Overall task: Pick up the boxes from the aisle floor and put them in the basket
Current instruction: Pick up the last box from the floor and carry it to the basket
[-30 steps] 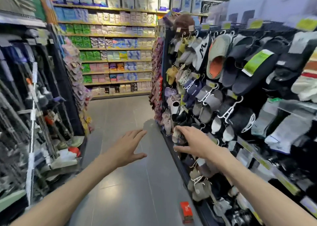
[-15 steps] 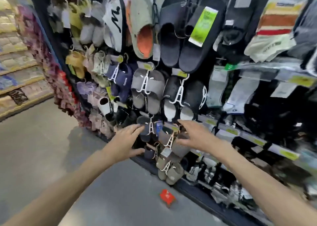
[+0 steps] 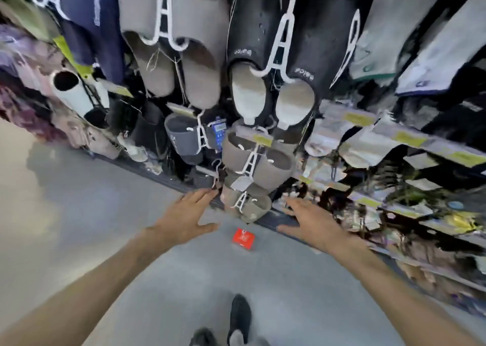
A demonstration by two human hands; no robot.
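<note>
Both the left hand (image 3: 188, 215) and right hand (image 3: 314, 223) hover empty with fingers spread, so crouch and pinch the red box (image 3: 243, 238) lying on the floor (image 3: 79, 227) at twelve o'clock from the shoes (image 3: 238, 316); its white mark is unreadable.
</note>
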